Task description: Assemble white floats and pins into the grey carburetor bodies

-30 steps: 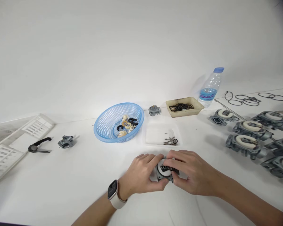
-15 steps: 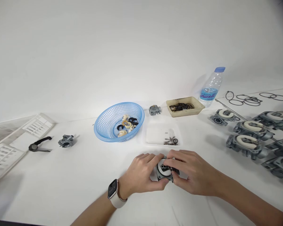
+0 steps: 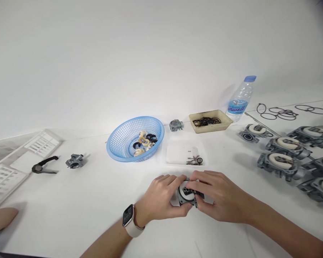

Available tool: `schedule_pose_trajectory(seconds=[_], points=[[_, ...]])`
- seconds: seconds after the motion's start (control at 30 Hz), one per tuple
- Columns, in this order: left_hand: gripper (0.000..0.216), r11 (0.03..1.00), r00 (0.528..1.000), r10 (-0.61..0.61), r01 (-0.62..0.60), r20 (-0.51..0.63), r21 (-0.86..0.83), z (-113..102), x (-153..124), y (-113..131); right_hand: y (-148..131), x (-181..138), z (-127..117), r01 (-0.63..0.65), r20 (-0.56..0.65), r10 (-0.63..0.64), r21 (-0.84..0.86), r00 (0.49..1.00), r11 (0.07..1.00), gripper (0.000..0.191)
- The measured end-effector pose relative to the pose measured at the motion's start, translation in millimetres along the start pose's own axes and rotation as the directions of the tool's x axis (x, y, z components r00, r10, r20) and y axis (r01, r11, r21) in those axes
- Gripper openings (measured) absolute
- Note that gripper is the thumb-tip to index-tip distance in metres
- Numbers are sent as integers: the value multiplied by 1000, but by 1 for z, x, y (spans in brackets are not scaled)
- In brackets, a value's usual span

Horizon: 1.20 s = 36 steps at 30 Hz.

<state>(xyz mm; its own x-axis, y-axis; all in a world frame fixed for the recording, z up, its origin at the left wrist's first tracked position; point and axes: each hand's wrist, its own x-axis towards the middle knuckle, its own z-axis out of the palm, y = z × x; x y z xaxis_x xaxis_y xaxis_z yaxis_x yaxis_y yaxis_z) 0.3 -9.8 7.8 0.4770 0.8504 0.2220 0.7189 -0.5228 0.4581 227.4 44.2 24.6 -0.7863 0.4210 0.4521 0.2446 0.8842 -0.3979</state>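
A grey metal carburetor body with a white C-shaped float (image 3: 183,192) in it rests on the white table in front of me. My left hand (image 3: 165,197) grips its left side, thumb at the near edge and fingers at the far edge. My right hand (image 3: 218,195) closes on its right side, with thumb and fingertips at the float's open end; whatever small part they pinch there is hidden. Beyond the hands lies a shallow white tray (image 3: 174,157) with small metal pins and a black ring.
A blue basket (image 3: 115,141) holds white and black floats. Behind are a carburetor (image 3: 176,125), a beige tray (image 3: 223,126) of black rings and a water bottle (image 3: 238,104). Several carburetors (image 3: 280,161) stand right. Another carburetor (image 3: 74,161) and a person's arm (image 3: 2,218) are left.
The other person's arm has come further into view at the lower left. My hands and the carburetor body stay nearly still.
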Motion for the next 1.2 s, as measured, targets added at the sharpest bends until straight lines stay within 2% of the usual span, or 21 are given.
schedule_pose_trajectory(seconds=[1.2], points=[[63,1000,1000,-2,2,8,-2,-1,-1,0,0,1,1,15,-9,-15,-29,1000,999,27]])
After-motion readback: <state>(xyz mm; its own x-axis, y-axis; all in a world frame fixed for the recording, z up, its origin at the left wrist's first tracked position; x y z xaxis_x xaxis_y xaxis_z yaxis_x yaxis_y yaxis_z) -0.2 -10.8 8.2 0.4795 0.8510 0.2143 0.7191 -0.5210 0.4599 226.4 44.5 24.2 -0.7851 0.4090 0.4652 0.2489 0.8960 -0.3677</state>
